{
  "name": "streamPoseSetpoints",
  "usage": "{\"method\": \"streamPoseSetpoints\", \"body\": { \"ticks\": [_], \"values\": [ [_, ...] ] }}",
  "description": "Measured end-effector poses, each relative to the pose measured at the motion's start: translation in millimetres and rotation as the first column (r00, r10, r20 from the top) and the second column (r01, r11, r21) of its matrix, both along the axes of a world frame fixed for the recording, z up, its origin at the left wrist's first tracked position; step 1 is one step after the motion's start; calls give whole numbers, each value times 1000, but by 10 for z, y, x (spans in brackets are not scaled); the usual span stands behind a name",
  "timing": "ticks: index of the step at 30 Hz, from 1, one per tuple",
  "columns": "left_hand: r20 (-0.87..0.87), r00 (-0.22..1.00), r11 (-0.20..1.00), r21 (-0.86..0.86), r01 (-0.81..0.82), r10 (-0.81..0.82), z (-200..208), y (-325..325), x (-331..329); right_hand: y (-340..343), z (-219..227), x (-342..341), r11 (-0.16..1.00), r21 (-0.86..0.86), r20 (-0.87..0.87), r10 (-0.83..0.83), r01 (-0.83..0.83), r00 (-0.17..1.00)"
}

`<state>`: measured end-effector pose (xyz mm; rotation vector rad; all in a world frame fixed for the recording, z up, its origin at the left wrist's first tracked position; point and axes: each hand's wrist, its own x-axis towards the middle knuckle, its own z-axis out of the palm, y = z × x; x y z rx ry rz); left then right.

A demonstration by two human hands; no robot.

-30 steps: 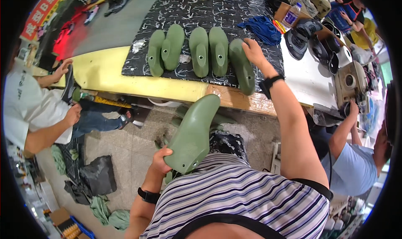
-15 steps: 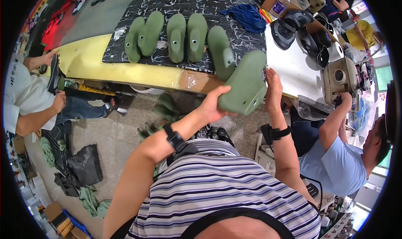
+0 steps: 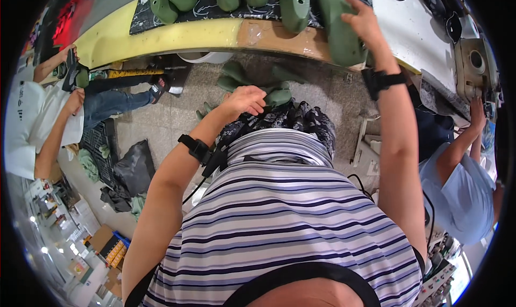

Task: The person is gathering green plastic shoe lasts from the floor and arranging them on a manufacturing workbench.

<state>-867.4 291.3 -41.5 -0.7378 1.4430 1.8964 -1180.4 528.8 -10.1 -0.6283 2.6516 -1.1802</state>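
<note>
A row of green shoe lasts runs along the patterned dark cloth (image 3: 145, 20) at the table's front. The rightmost shoe last (image 3: 334, 30) reaches over the table edge. Beside it is my right hand (image 3: 366, 23), thumb and fingers apart, fingertips at the last's right side; whether they touch it I cannot tell. To its left lies another shoe last (image 3: 293, 8). My left hand (image 3: 244, 100) hangs in front of my waist, fingers loosely bent and apart, holding nothing. Just past its fingertips, lower down, shows a green last (image 3: 278, 95).
More green lasts (image 3: 232, 75) lie below the table, near my legs. At left a person in a white shirt (image 3: 51, 111) holds a dark shoe (image 3: 72, 73). On the right is a person in light blue (image 3: 459, 194) beside a beige machine (image 3: 473, 70). A black bag (image 3: 134, 167) sits on the floor.
The large green last that my left hand held is now at the table's front right. My left hand has let go and drawn back toward my waist. The view has tipped downward.
</note>
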Motion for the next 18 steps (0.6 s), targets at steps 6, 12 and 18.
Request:
{"method": "streamPoseSetpoints", "body": {
  "ticks": [6, 12, 18],
  "values": [
    [115, 916, 848, -349, 400, -385, -860, -566, 701, -435, 310, -511, 987, 156, -15, -25, 27, 1000],
    [109, 959, 884, -372, 282, -261, -1168, -1057, 1297, -321, 573, -422, 959, -122, -503, -283, 257, 817],
    [129, 981, 941, -322, -99, 147, -1649, -990, 1636, -518, 279, 2092, 927, 192, -423, 374, -322, 825]
  ]
}}
